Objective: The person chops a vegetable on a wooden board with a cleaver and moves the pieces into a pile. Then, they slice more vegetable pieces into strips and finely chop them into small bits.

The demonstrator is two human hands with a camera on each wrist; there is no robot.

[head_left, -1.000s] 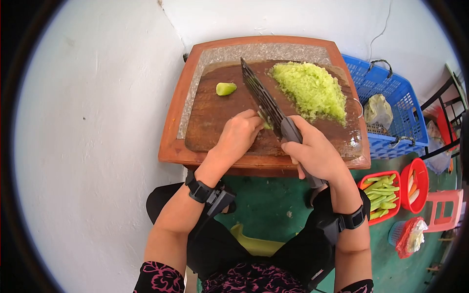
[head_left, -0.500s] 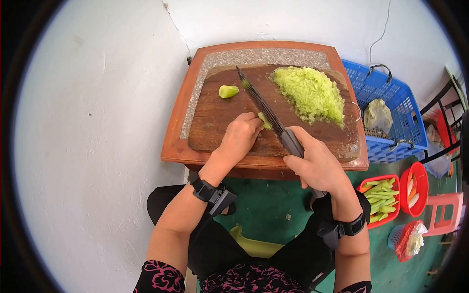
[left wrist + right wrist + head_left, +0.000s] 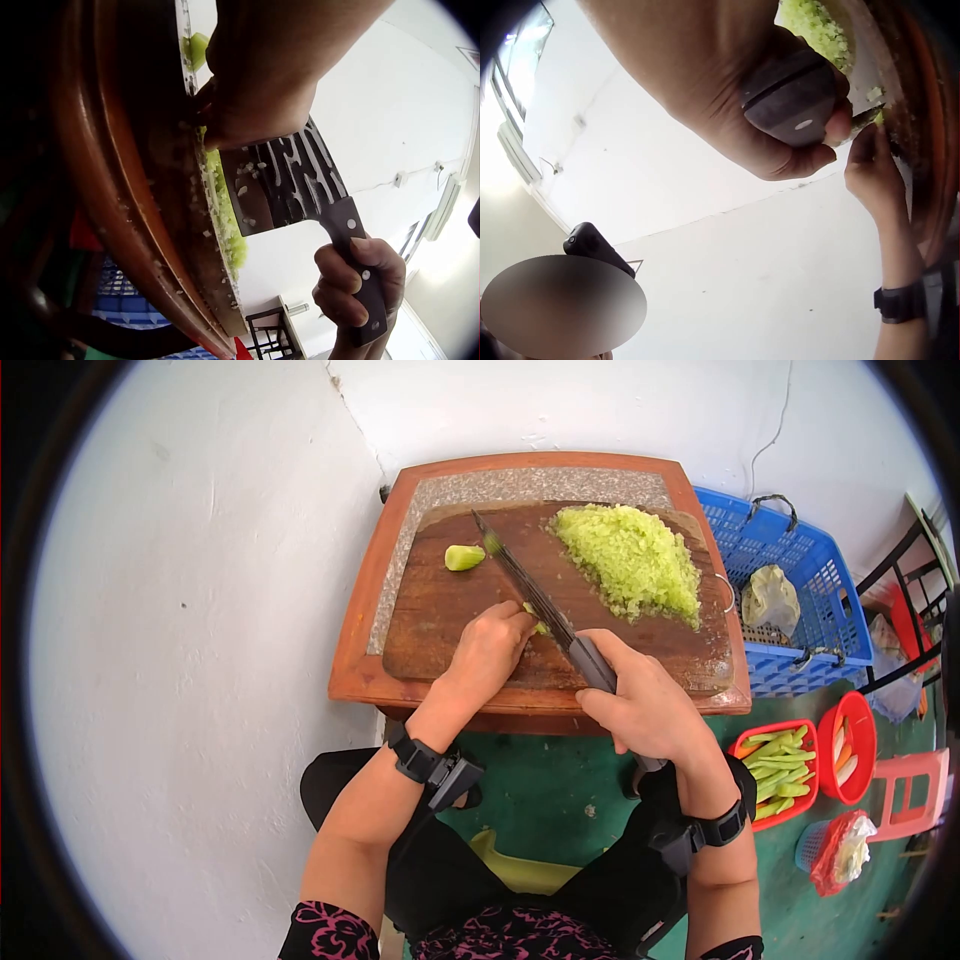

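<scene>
My right hand [image 3: 645, 695] grips the dark handle of a cleaver [image 3: 530, 590], its blade slanting across the wooden chopping board [image 3: 430, 625]. In the left wrist view the broad cleaver blade [image 3: 289, 184] stands on edge, with wet bits stuck to its side. Curled fingers of my left hand [image 3: 490, 648] hold a small light green vegetable piece [image 3: 541, 628] against the board, right beside the blade; the hand hides most of it. Another stubby green piece [image 3: 464, 557] lies at the far left of the board. A heap of finely chopped green vegetable [image 3: 635, 565] covers the far right.
The board sits on a small wood-rimmed table [image 3: 350, 660] against a white wall. To the right stand a blue plastic crate [image 3: 810, 650] and a red basket [image 3: 735, 745] of long green vegetables. A red bowl [image 3: 850, 785] and a pink stool [image 3: 925, 800] are on the green floor.
The cleaver has turned from showing its side to nearly edge-on and shifted slightly left beside the held piece. My left hand keeps its hold. The head view has tilted a little.
</scene>
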